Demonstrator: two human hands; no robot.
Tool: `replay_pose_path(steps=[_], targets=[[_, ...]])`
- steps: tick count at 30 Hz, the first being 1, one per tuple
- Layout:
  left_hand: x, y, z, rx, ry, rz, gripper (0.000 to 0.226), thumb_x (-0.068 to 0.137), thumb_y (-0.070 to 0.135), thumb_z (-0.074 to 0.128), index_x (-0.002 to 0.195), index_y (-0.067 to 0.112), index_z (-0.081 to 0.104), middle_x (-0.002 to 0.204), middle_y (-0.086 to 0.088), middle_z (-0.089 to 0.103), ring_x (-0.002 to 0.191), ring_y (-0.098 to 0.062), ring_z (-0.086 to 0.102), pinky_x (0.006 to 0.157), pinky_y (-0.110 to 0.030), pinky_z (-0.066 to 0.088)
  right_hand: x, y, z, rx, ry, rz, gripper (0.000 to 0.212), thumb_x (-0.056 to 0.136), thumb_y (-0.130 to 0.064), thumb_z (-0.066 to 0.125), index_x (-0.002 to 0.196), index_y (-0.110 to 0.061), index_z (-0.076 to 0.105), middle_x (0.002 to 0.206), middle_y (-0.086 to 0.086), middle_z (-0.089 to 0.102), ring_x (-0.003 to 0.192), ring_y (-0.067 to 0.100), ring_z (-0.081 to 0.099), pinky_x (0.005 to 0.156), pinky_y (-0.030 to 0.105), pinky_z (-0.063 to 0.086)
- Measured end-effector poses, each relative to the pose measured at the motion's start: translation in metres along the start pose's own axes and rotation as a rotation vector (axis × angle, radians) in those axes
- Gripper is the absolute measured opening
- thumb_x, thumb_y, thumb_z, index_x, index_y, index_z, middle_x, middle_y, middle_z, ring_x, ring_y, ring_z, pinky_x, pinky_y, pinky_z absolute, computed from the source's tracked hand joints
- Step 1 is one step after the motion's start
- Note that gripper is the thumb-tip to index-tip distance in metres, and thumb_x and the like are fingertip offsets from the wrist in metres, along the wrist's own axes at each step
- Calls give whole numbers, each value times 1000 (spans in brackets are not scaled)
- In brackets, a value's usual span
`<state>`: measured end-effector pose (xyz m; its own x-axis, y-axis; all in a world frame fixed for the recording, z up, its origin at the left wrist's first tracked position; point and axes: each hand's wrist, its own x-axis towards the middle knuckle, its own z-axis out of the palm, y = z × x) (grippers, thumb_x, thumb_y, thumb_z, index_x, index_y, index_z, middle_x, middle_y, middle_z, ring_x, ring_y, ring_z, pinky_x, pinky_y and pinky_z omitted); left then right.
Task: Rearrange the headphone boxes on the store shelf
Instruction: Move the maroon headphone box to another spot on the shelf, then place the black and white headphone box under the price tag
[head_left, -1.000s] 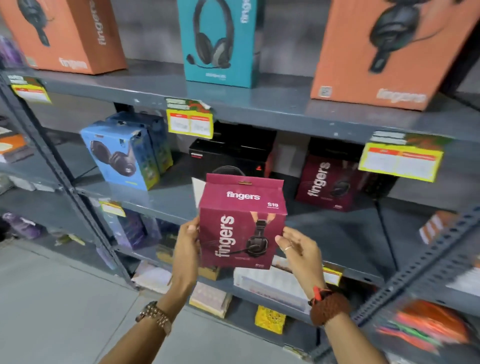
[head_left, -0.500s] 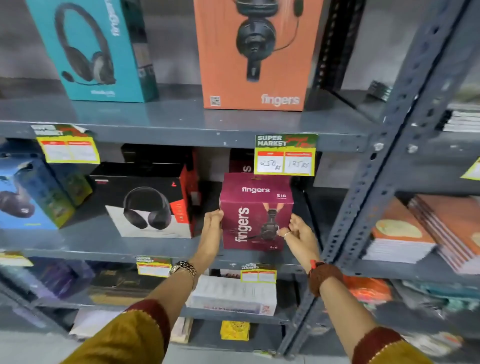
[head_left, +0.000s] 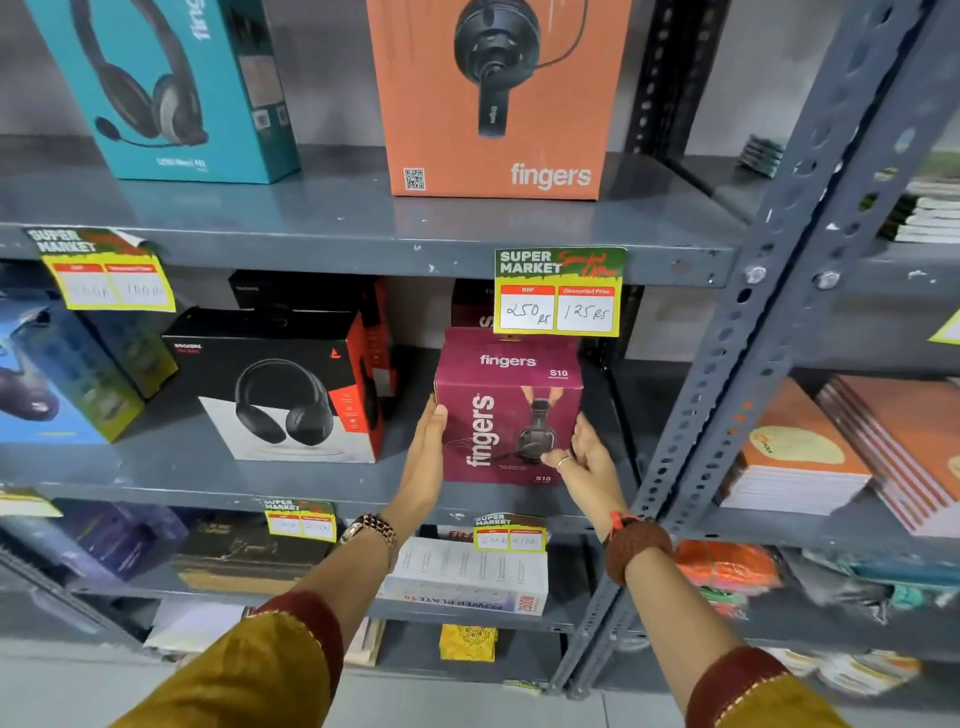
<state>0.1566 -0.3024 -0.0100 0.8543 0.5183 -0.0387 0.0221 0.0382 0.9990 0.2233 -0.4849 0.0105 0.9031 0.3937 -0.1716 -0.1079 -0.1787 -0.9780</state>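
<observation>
A maroon "fingers" headphone box (head_left: 506, 410) stands upright on the middle grey shelf (head_left: 218, 467), under a yellow price tag (head_left: 560, 293). My left hand (head_left: 428, 457) presses flat against the box's left side. My right hand (head_left: 582, 462) holds its lower right corner, thumb on the front face. Another maroon box (head_left: 470, 306) shows partly behind it. A black headphone box (head_left: 280, 384) stands to the left, and blue boxes (head_left: 57, 374) sit further left.
A teal headphone box (head_left: 171, 88) and an orange "fingers" box (head_left: 498, 98) stand on the upper shelf. A slotted steel upright (head_left: 753, 332) rises just right of my hands. Stacked notebooks (head_left: 831, 447) fill the neighbouring bay. Lower shelves hold a white box (head_left: 467, 577) and other packages.
Both hands carried the maroon box from mid-air, in front of the shelves, rightward onto the middle shelf beside the black box; it now rests there under the price tag.
</observation>
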Motion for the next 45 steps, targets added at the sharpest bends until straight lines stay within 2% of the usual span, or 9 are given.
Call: replay_pose_path(steps=[12, 15, 21, 25, 28, 31, 36, 40, 45], targets=[[5, -8, -4, -35, -5, 24, 51, 100, 44, 26, 149, 31, 22, 148, 10, 37, 132, -6, 41, 97, -13, 39, 6, 12, 5, -5, -10, -42, 80, 86, 10, 47, 150, -21, 11, 160, 4, 13, 146, 20, 16, 117, 31, 19], [3, -14, -12, -89, 25, -6, 56, 100, 46, 25, 152, 25, 19, 158, 5, 27, 145, -13, 29, 114, -25, 28, 1, 15, 9, 8, 60, -66, 80, 86, 10, 48, 150, -22, 12, 159, 3, 19, 146, 22, 19, 114, 30, 21], [-15, -22, -59, -137, 355, 5, 56, 99, 49, 26, 149, 25, 26, 156, 8, 29, 146, -13, 25, 119, -33, 19, -30, 10, 54, -21, 402, -486, 72, 76, 17, 47, 142, -7, 34, 154, 8, 30, 139, 15, 33, 95, 1, 36], [-23, -9, -109, -127, 532, 68, 48, 102, 36, 28, 147, 21, 29, 150, 7, 35, 141, -12, 30, 107, -22, 22, -28, 2, 110, -31, 314, -619, 70, 71, 10, 47, 135, -16, 41, 149, 1, 38, 138, 14, 37, 114, 28, 31], [-18, 3, -161, -68, 594, 115, 50, 102, 33, 29, 150, 19, 25, 157, 3, 29, 142, -9, 28, 112, -22, 20, -17, -11, 160, 12, 231, -549, 68, 75, 11, 46, 138, -14, 40, 145, -2, 42, 133, 19, 43, 105, 15, 38], [-1, 10, -216, 16, 558, 89, 53, 101, 38, 27, 151, 23, 19, 161, 6, 19, 147, -10, 19, 120, -28, 13, -3, -23, 205, 32, 130, -349, 68, 83, 13, 47, 144, -14, 34, 152, 6, 35, 133, 20, 40, 93, 6, 39], [30, 15, -287, 50, 302, -132, 68, 95, 59, 17, 153, 24, 9, 163, 8, 7, 150, -12, 10, 123, -35, 5, 18, -34, 260, 50, 53, -139, 69, 88, 7, 49, 148, -16, 23, 154, 7, 30, 142, 22, 28, 112, 28, 26], [42, 15, -308, 15, 103, -209, 79, 86, 70, 13, 151, 25, 17, 161, 4, 18, 148, -16, 19, 122, -36, 12, 24, -36, 283, 10, 94, -89, 74, 86, 8, 48, 149, -19, 21, 140, 0, 47, 122, 11, 46, 113, 33, 31], [47, 14, -317, -1, 36, -232, 81, 85, 72, 13, 152, 27, 13, 162, 5, 15, 149, -16, 16, 122, -38, 10, 21, -32, 300, -8, 201, -62, 75, 85, 8, 47, 149, -21, 20, 108, -16, 56, 107, 13, 52, 110, 37, 37]])
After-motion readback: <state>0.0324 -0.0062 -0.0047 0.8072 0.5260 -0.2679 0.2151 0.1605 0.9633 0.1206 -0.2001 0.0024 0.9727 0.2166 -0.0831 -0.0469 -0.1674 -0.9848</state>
